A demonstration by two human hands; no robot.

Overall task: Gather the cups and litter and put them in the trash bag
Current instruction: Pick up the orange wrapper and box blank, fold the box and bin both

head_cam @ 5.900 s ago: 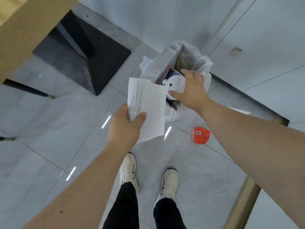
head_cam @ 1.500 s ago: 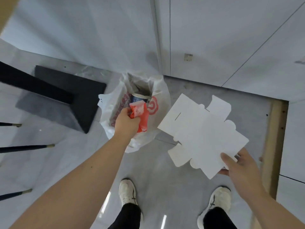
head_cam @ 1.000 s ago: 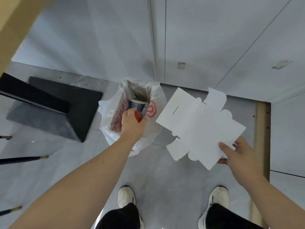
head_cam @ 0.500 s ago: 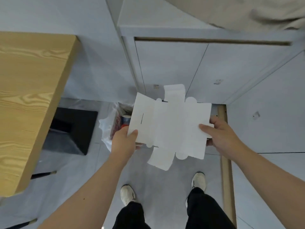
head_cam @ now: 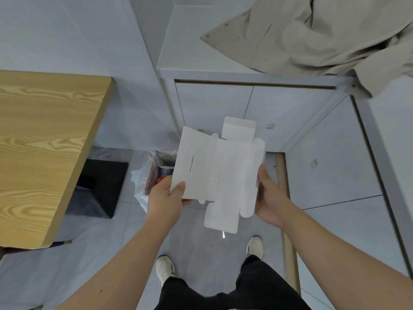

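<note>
White flattened carton (head_cam: 220,173) is pinched at its 2 side edges by the left hand (head_cam: 166,199) and right hand (head_cam: 269,195), above the floor beside the trash bag (head_cam: 143,182). Likely next: fold it smaller, then push it into the bag.

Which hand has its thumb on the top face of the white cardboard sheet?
The left hand: its thumb lies over the flattened white box. The right hand shows none on top.
</note>
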